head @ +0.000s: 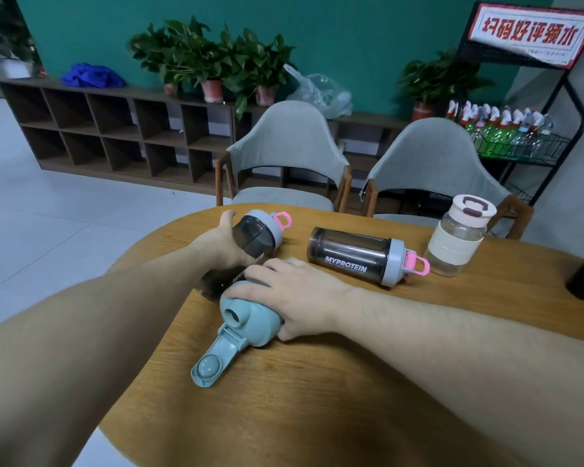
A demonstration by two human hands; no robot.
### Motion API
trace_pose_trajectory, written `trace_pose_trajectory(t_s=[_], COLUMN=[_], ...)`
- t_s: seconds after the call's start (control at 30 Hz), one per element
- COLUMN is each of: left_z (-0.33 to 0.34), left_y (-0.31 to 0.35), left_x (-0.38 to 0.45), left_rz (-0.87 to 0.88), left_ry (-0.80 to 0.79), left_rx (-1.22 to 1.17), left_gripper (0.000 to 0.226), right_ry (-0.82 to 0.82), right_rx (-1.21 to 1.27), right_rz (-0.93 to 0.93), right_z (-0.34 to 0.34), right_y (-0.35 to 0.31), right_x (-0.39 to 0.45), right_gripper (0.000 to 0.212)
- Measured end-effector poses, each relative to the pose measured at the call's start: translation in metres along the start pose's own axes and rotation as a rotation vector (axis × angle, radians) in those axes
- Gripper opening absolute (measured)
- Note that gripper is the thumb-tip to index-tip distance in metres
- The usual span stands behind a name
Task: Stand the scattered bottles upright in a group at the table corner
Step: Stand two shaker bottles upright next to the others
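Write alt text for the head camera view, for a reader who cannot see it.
Two bare hands grip bottles lying on a round wooden table: the left hand a dark shaker with a pink loop, the right hand a dark teal-lidded bottle. Another dark shaker lies nearby; a clear cream-lidded jar stands upright.

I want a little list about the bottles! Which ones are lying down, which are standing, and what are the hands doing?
lying down, not held: dark smoky plastic shaker bottle with grey lid and pink loop
lying down, held: second dark shaker bottle with pink loop; bottle with teal flip-cap lid
standing: clear glass bottle with cream sleeve and cream lid
left hand: wrapped around the second dark shaker
right hand: gripping the teal-lidded bottle, cap hanging open
surface: round-edged wooden table
bottles grouped upright: not yet
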State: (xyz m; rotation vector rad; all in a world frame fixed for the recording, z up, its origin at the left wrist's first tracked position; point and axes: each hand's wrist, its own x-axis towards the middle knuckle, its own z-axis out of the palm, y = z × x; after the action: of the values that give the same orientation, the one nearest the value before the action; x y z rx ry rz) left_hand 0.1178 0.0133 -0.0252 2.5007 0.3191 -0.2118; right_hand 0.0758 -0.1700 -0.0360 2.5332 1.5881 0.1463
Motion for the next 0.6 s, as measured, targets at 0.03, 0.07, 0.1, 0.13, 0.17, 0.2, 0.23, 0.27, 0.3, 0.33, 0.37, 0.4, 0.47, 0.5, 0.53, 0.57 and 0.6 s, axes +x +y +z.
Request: trace_pose_trajectory(t_s=[0.03,0.07,0.1,0.13,0.17,0.2,0.23,0.27,0.3,0.33,0.37,0.4,0.47,0.5,0.53,0.57,0.6], left_z=[-0.002,-0.004,-0.006,-0.008,-0.011,-0.012,-0.013,-0.013,-0.013,-0.012,-0.011,-0.011,-0.007,-0.004,0.000,0.005,0.010], left_y=[-0.002,-0.002,-0.005,-0.006,-0.006,-0.005,-0.002,0.001,0.003,0.006,0.011,0.017,0.025,0.029,0.037,0.048,0.059], left_x=[-0.003,-0.009,-0.011,-0.015,-0.019,-0.024,-0.031,-0.038,-0.044,-0.050,-0.060,-0.070,-0.082,-0.087,-0.096,-0.108,-0.120], left_rz=[-0.003,0.002,-0.004,-0.004,-0.002,0.014,0.030,0.044,0.056,0.074,0.092,0.112,0.153,0.173,0.200,0.217,0.236], left_ry=[0.018,0.045,0.064,0.086,0.105,0.117,0.126,0.142,0.163,0.179,0.182,0.183,0.166,0.159,0.145,0.139,0.133], left_rx=[-0.040,-0.088,-0.148,-0.211,-0.269,-0.323,-0.382,-0.441,-0.494,-0.530,-0.564,-0.586,-0.633,-0.662,-0.683,-0.705,-0.731], left_gripper=[0.121,0.120,0.117,0.110,0.098,0.082,0.065,0.050,0.039,0.032,0.031,0.038,0.068,0.078,0.084,0.088,0.089], right_ry=[0.021,0.051,0.077,0.103,0.131,0.162,0.198,0.236,0.273,0.304,0.332,0.357,0.411,0.435,0.457,0.483,0.511], right_rx=[0.047,0.099,0.170,0.261,0.353,0.432,0.489,0.529,0.563,0.598,0.629,0.658,0.695,0.710,0.727,0.744,0.762], right_rz=[0.031,0.067,0.104,0.143,0.186,0.229,0.273,0.318,0.362,0.408,0.451,0.497,0.584,0.621,0.654,0.683,0.711], right_z=[-0.001,-0.005,-0.007,-0.008,-0.011,-0.014,-0.018,-0.020,-0.025,-0.028,-0.032,-0.035,-0.039,-0.040,-0.041,-0.042,-0.044], right_y=[-0.002,-0.003,-0.004,-0.005,-0.006,-0.007,-0.009,-0.010,-0.011,-0.011,-0.012,-0.012,-0.011,-0.010,-0.009,-0.007,-0.005], right_x=[-0.006,-0.014,-0.019,-0.025,-0.032,-0.042,-0.052,-0.062,-0.073,-0.084,-0.096,-0.108,-0.130,-0.141,-0.153,-0.165,-0.177], right_gripper=[0.096,0.097,0.096,0.096,0.096,0.096,0.096,0.096,0.095,0.095,0.094,0.094,0.094,0.096,0.097,0.098,0.098])
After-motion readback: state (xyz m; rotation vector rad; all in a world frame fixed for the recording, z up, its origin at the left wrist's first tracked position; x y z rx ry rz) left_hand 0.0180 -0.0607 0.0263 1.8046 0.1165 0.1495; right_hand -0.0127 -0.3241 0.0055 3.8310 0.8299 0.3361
